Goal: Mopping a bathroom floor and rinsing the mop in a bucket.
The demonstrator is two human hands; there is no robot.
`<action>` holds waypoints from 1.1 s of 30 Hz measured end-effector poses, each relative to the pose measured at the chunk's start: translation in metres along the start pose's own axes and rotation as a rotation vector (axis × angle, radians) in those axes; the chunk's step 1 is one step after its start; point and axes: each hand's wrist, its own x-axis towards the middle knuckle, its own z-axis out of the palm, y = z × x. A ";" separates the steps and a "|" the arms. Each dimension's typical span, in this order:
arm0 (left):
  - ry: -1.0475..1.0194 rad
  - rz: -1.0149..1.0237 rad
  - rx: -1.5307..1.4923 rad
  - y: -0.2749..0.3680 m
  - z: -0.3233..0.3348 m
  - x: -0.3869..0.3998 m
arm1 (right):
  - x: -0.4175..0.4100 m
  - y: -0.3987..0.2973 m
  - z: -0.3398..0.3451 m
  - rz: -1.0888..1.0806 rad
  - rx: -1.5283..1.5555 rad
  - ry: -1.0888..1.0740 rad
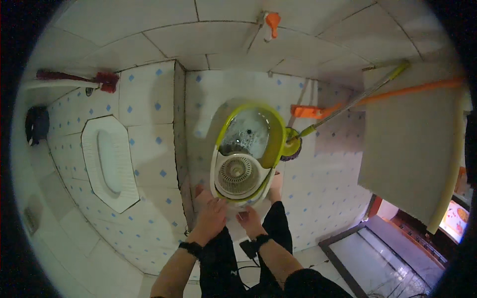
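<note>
A green and white spin mop bucket [282, 130] stands on the tiled floor in front of me. Cloudy, bubbly water [244, 130] lies in its far part. At the near end sits a round white spin basket [237, 172] with a slotted bottom. My left hand [213, 218] is at the bucket's near left edge, its fingertips by the rim. Just below the near end is my right hand [249, 222], fingers bent; something small and dark shows by its fingertips, too unclear to name. Whether either hand grips the bucket is hard to see.
A mop [291, 143] leans beside the bucket, its handle reaching right. Nearby is an orange long-handled tool [307, 111]. Left, past a raised step [179, 126], lies a squat toilet [128, 167]. A red brush [107, 82] hangs at the wall. My feet flank the bucket.
</note>
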 end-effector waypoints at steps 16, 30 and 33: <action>-0.316 -0.081 -0.005 0.055 -0.009 0.128 | -0.148 -0.091 0.003 -0.064 -0.236 -0.191; -0.041 -0.372 -0.198 0.144 -0.119 0.027 | -0.189 -0.092 -0.012 -0.374 -0.819 -0.134; -0.011 -0.417 -0.292 0.159 -0.150 -0.012 | -0.207 -0.090 -0.007 -0.382 -0.793 -0.109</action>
